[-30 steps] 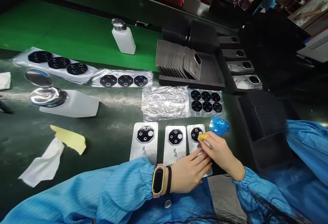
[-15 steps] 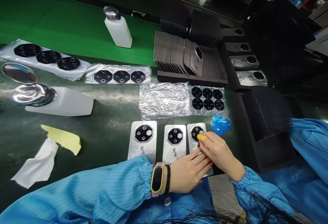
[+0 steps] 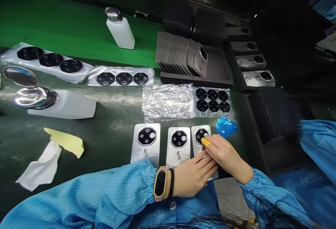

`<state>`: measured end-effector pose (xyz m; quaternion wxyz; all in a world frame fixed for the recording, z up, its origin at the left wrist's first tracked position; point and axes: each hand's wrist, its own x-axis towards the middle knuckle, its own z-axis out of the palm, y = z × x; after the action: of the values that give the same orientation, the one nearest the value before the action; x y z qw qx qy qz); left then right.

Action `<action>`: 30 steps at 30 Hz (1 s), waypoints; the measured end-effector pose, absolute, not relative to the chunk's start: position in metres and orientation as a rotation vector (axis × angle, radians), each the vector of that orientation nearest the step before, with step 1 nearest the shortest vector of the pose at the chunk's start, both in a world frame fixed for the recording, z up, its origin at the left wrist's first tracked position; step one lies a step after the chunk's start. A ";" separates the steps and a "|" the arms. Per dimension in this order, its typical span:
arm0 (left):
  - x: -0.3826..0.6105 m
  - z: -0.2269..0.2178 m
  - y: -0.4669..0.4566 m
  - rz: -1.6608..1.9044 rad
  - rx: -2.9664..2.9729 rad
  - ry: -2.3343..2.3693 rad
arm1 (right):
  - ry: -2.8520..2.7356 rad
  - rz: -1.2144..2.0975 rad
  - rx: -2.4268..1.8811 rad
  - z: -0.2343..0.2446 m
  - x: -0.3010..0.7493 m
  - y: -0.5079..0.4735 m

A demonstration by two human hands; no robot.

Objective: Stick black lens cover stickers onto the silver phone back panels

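Three silver phone back covers lie side by side near the table's front edge: left, middle and right. Each carries a black octagonal camera plate. My right hand rests on the right cover, fingers curled, and a yellow-capped fingertip presses on its camera plate. My left hand lies flat on the lower part of the same cover, fingers stretched out. Both arms wear blue sleeves.
A blue wad lies beside the right cover. Film sheets with black camera plates, a bare film sheet, a tray of stacked covers, black trays, two white dispenser bottles, paper scraps.
My yellow-capped fingertip has slid a little left and down over the right cover's camera plate. The camera view has shifted slightly; the left hand stays put.
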<state>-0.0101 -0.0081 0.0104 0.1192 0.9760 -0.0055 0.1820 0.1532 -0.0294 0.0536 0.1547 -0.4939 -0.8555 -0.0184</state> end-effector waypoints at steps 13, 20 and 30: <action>-0.011 0.007 -0.007 0.539 2.852 -0.029 | -2.429 -0.077 -1.345 0.051 0.155 -0.026; -0.015 0.010 -0.009 0.437 2.928 -0.017 | -2.084 0.114 -1.542 0.055 0.159 -0.031; -0.019 0.000 -0.015 0.387 2.977 -0.002 | -2.038 0.336 -1.560 0.046 0.152 -0.031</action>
<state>-0.0194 -0.0154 0.0003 0.0697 0.9892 -0.0007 0.1287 0.1524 -0.0308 0.0461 0.2731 -0.5799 -0.7574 0.1248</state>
